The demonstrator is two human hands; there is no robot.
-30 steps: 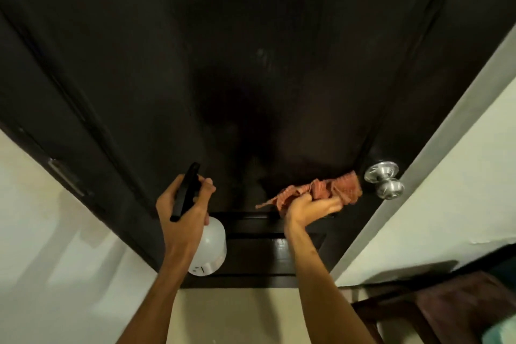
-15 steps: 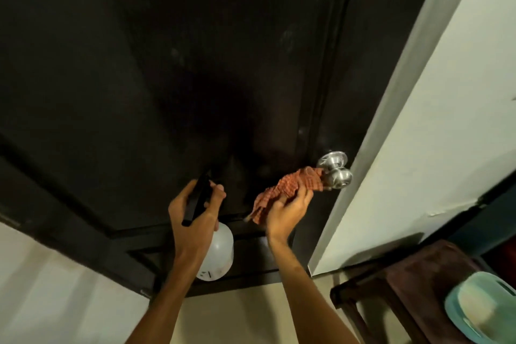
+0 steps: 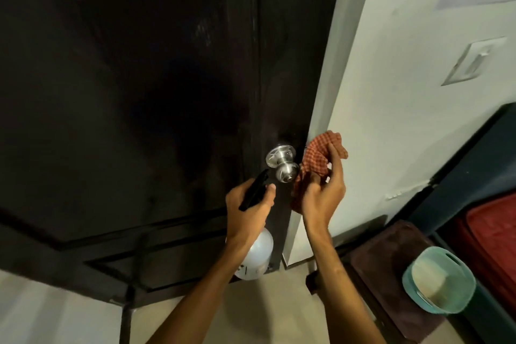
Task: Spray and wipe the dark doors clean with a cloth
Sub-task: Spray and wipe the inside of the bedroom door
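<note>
- Low and to the right of the door knob (image 3: 282, 162), a teal tub (image 3: 438, 285) sits on a brown stool (image 3: 391, 268).
- The left hand (image 3: 250, 207) is just below the knob, forearm reaching up. Its fingers curl round the black trigger head of the spray bottle (image 3: 257, 254) — the white body hangs under the wrist.
- The right hand (image 3: 325, 193), just right of the knob, grips the bunched red checked cloth (image 3: 314, 160) — the cloth is just beside the knob.
- Behind the knob stands the dark door (image 3: 139, 92).

Neck of spray bottle (image 3: 258, 255) hidden behind left hand (image 3: 248, 209); door (image 3: 125, 92) cut off top and left; cloth (image 3: 315, 156) partly behind right hand (image 3: 324, 195).
</note>
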